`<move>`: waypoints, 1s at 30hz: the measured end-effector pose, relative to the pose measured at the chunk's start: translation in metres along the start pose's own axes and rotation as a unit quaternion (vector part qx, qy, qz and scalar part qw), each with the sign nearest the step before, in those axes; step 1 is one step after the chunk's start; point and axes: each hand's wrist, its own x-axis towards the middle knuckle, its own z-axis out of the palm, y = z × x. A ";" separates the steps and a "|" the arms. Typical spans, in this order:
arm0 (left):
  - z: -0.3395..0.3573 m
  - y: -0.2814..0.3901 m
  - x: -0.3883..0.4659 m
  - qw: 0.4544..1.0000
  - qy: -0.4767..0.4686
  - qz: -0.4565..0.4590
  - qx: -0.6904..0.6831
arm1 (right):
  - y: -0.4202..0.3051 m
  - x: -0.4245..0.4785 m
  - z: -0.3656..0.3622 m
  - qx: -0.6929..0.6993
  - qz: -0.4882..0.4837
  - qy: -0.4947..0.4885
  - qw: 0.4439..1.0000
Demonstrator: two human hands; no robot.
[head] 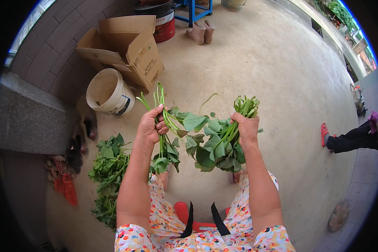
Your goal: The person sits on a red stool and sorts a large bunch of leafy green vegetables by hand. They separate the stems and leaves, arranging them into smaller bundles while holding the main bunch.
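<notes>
My left hand grips a few leafy green stems, their cut ends pointing up and away and their leaves hanging below. A thicker bunch of leafy greens is held in my right hand, with the stem ends gathered above the fist. Some leaves span the gap between the two bunches; which bunch they belong to I cannot tell. On the floor left of my left forearm lies a heap of leafy greens. One loose stem rests on the concrete beyond my hands.
A white plastic bucket and an open cardboard box stand at the left. Behind are a red paint bucket and rubber boots. Shoes and a red net bag lie leftward. A person's leg shows at right.
</notes>
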 end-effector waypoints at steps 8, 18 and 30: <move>-0.014 0.001 0.015 0.989 -0.115 -0.019 -0.094 | 0.001 -0.001 0.000 -0.001 0.003 0.002 1.000; -0.007 0.001 0.008 0.974 -0.187 -0.003 -0.130 | 0.000 -0.003 0.002 0.001 -0.001 -0.013 1.000; -0.002 -0.001 0.003 0.970 -0.227 0.033 -0.084 | 0.004 -0.002 0.000 -0.011 -0.002 -0.021 1.000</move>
